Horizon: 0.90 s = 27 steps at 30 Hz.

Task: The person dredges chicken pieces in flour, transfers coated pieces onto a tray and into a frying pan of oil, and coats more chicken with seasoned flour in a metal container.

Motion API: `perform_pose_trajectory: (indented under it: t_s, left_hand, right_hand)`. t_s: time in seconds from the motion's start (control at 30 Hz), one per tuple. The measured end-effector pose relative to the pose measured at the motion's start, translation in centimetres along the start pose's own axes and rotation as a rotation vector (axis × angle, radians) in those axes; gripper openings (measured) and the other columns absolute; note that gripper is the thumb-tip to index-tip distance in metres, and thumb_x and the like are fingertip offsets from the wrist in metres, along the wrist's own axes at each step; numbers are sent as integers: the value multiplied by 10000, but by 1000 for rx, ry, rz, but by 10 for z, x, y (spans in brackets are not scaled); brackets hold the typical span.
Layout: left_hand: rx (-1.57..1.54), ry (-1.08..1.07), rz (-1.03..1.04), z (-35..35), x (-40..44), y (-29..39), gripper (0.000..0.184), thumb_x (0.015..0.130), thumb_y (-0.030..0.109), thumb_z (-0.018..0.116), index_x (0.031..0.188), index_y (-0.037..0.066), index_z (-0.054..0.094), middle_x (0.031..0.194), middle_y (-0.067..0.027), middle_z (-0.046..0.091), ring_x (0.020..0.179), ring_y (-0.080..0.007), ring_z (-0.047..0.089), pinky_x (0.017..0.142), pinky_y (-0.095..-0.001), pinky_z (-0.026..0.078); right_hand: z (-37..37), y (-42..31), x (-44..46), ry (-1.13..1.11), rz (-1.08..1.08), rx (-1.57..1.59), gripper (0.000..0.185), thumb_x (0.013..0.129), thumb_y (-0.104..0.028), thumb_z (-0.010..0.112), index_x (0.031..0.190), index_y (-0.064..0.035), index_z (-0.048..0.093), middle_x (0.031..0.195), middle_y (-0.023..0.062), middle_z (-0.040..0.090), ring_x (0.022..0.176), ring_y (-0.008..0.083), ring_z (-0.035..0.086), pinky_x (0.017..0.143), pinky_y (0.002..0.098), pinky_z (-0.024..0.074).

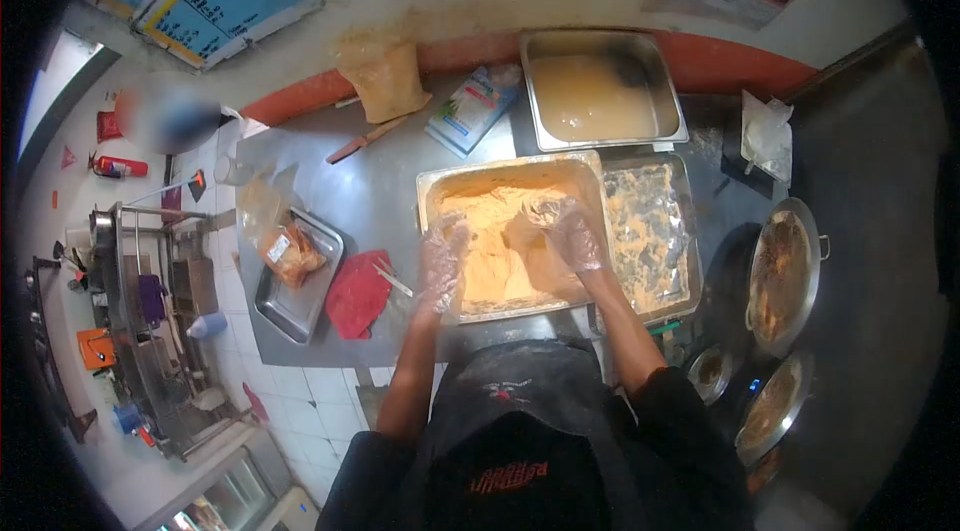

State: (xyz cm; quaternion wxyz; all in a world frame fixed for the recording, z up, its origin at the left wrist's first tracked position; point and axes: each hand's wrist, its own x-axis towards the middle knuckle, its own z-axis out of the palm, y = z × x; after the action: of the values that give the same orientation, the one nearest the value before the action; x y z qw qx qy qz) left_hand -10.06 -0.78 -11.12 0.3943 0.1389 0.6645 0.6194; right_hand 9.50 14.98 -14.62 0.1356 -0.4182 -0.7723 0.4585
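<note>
A deep metal tray (427, 193) in front of me holds pale orange breading flour (492, 266). Both my hands wear loose clear plastic gloves. At the tray's left side is my left hand (443, 261), its fingers loosely apart over the flour's edge. My right hand (576, 236) reaches in over the right part of the flour. Its fingers point left and blur into the crumpled plastic, so what they may hold cannot be made out. Right beside this tray lies a flatter metal tray (650, 231) dusted with flour patches.
Behind stands a metal pan (533, 116) of cloudy liquid. Leftward are a red cloth (358, 296), a tray (290, 321) with a bagged food pack (292, 256), a knife (348, 148) and a blue-white packet (470, 111). Frying pans (783, 276) stand at the right.
</note>
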Motion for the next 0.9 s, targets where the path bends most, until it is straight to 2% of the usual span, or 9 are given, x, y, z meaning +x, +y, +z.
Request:
perform_pose_trajectory:
  t_s: [0.1,0.17,0.3,0.37,0.4,0.53,0.63,0.7,0.9]
  left_hand:
    - [42,30,46,-2,-1,0,400,937,242,675,1249,12,577,1010,-65,652,834,-122,636,692,-247,511]
    - [62,42,45,-6,-12,3,396,938,239,672,1251,16,577,978,-62,658,816,-121,633,674,-247,506]
    - [-66,59,-18,-7,-15,13,385,939,245,664,1257,45,581,892,-52,664,758,-110,613,616,-240,482]
    - [39,34,-3,-2,-21,26,380,932,256,668,1257,76,587,877,-47,659,723,-97,593,593,-235,469]
    - [75,42,-16,-2,-26,29,382,927,261,673,1255,83,589,878,-45,656,724,-96,593,592,-233,470]
    - [421,-54,45,3,-33,42,346,954,280,625,1236,82,593,926,-73,649,774,-105,607,611,-243,488]
    - [436,-270,143,-22,-9,1,469,952,356,603,1287,34,541,1065,-117,616,909,-194,596,771,-328,488]
    - [544,-363,145,-26,9,-12,544,941,405,598,1322,27,503,1141,-137,583,962,-213,581,820,-347,475]
    - [997,-634,40,-46,86,-62,775,910,551,586,1425,6,390,1368,-198,486,1120,-273,537,970,-403,437]
  right_hand:
    - [-10,-12,3,12,-24,71,141,939,-160,596,944,-20,606,780,98,615,707,234,579,699,370,483]
    - [-16,-10,6,-96,-191,-510,120,938,-139,596,900,-25,590,725,74,573,672,178,529,632,330,458]
    - [2,13,-3,180,-450,-628,312,858,-212,739,710,-1,563,607,105,501,581,243,497,604,382,459]
    - [6,16,-6,180,-104,440,331,865,-249,732,692,-18,571,586,100,512,584,244,509,630,382,479]
    - [-12,-7,-7,167,-150,-204,282,890,-216,698,704,-39,582,618,88,550,597,249,537,649,374,495]
    - [-50,-29,-34,90,-267,-840,164,864,-192,704,793,-51,659,761,73,648,718,252,620,727,365,526]
    - [-113,-68,-74,391,-630,-408,222,838,-265,750,966,-84,740,1022,106,710,942,241,692,867,356,553]
    - [-149,-51,-110,573,-485,-94,268,820,-278,777,1008,-91,736,1067,100,698,940,233,687,870,362,546]
    - [-298,-13,-283,891,-233,-49,251,767,-204,819,994,-113,764,1077,92,718,942,221,672,854,354,534]
